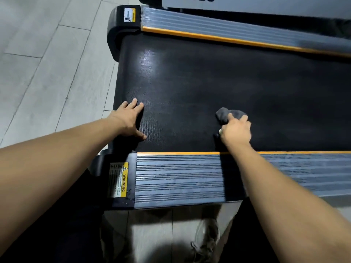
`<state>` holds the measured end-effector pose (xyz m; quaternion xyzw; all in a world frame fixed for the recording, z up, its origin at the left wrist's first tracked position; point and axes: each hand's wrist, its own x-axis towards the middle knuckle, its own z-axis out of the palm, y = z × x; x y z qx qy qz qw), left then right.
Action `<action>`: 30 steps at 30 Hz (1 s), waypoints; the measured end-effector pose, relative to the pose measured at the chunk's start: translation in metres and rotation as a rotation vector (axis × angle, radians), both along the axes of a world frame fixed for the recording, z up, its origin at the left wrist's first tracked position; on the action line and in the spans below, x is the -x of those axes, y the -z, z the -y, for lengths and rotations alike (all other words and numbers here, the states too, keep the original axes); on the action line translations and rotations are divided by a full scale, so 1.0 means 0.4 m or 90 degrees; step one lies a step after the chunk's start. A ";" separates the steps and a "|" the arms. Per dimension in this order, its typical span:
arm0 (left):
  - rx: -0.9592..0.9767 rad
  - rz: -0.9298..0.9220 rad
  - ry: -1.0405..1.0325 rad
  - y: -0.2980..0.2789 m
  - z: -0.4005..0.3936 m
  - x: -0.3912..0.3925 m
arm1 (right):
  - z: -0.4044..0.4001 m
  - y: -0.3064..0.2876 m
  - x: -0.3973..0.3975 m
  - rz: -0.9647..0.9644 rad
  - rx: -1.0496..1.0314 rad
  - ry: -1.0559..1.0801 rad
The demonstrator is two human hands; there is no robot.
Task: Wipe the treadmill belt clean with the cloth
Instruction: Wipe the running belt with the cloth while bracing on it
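Right hand (pixel 236 130) grips the bunched grey cloth (pixel 228 114) on the treadmill belt (pixel 209 76), near side; left hand (pixel 131 120) rests flat at the belt's left end. Cloth appears soft, light; hold it bunched

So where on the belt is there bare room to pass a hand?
The treadmill belt is bare between the hands and up to the far orange-edged rail. Crowded near: left hand flat on it, right hand gripping the grey cloth.

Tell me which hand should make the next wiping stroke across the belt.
Right. The right hand already grips the grey cloth against the belt. The left hand lies flat near the belt's end, holding nothing.
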<state>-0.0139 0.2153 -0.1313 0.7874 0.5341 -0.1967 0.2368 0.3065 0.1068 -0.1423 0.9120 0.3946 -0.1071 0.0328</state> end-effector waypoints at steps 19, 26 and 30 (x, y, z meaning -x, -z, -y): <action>-0.194 0.097 0.077 0.049 -0.164 0.079 | -0.382 0.094 0.456 -0.031 -0.248 -0.303; -0.291 0.237 0.039 0.154 -0.254 0.036 | -0.745 0.130 0.392 -0.029 -0.318 -0.265; -0.303 0.316 -0.015 0.203 -0.254 0.029 | -0.931 0.136 0.339 -0.071 -0.356 -0.201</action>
